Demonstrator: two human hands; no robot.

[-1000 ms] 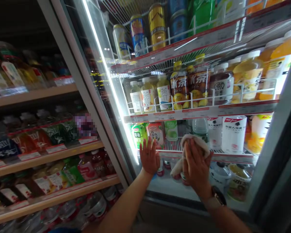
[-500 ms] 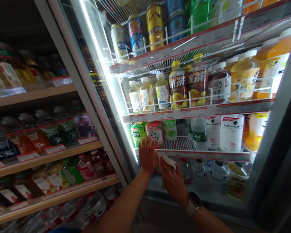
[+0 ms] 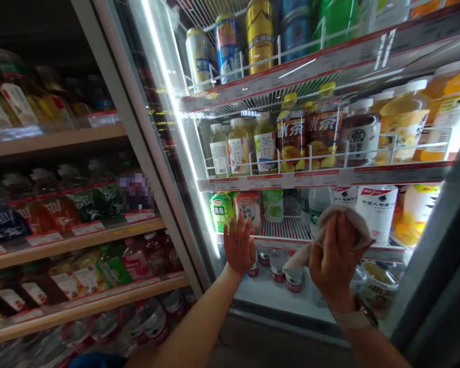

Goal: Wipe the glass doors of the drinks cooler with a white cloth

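Observation:
My left hand (image 3: 238,246) is held up flat with its fingers spread, at the glass of a lit drinks cooler. It is empty, in front of a green carton (image 3: 219,209) and a red carton (image 3: 249,207). Farther right, my right hand (image 3: 335,266) presses a pale cloth (image 3: 354,220) to the glass, fingers bent over it. A loose end of the cloth hangs to the left. Behind the cloth, a clear bottle and a white bottle (image 3: 381,204) are partly hidden. A watch and a light band are on my right wrist.
Wire shelves (image 3: 314,179) in the cooler carry bottles, and cans (image 3: 259,36) stand higher up. A metal door frame (image 3: 130,122) runs down the left. Beyond it, wooden shelves (image 3: 111,240) hold more bottles. Another dark frame edge (image 3: 440,255) borders the right.
My right hand has moved right and up with the cloth, away from my left hand. The cloth is now more spread out. My left hand stays in nearly the same place.

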